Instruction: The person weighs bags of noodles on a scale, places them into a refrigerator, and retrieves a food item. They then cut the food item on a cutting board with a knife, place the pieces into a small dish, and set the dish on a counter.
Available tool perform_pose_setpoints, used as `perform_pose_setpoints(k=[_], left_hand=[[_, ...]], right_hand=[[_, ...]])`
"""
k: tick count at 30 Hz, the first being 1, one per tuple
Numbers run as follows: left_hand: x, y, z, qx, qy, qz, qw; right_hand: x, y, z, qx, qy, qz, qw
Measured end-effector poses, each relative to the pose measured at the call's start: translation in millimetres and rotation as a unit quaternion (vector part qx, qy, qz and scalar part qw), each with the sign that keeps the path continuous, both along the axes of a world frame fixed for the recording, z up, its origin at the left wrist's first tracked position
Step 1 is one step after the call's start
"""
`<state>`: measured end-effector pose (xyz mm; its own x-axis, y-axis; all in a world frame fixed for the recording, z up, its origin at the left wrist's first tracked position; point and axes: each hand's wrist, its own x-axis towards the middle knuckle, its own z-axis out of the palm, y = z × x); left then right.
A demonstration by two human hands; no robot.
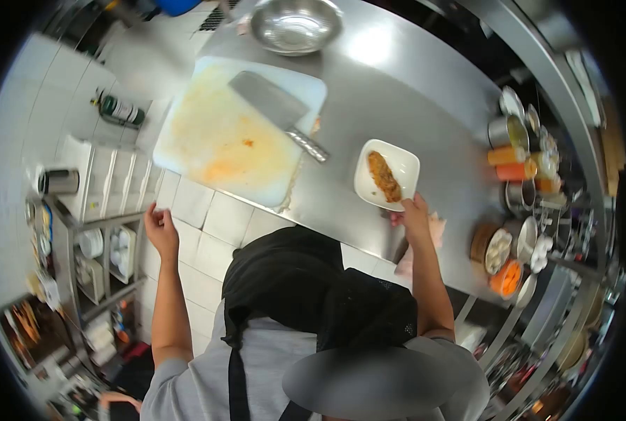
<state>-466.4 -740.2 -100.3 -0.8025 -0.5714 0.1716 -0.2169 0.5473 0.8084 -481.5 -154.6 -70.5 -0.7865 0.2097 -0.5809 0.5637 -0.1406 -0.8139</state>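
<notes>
My right hand [415,219] grips the near rim of a small white square dish [362,175] over the steel counter. In the dish lies a browned, fried-looking piece of food [383,177]. Off the counter's left side, my left hand [160,228] hangs in the air, fingers loosely apart and holding nothing. A cleaver [271,102] with a metal handle rests on a stained white cutting board [194,126], its handle sticking out past the board's right edge. Crumbs [248,142] dot the board.
A steel bowl [295,28] stands at the counter's far end. Along the right are sauce containers [513,170], a bowl of orange pieces [507,278] and metal pots. A pinkish cloth [436,230] lies by my right forearm. Left stands a shelf rack [109,245]; another person's arm [120,400] shows below.
</notes>
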Motion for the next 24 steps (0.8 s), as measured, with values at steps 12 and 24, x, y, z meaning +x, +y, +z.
perform_pose_setpoints(k=[12,24], left_hand=[[525,-69,-215,0.430,-0.321,0.379,0.754],[622,-17,-237,0.310,-0.041,0.581,0.752]], right_hand=[[-103,-141,162,0.197,0.218,0.267,0.918],[-74,-650,99,-0.009,0.140,0.644,0.752]])
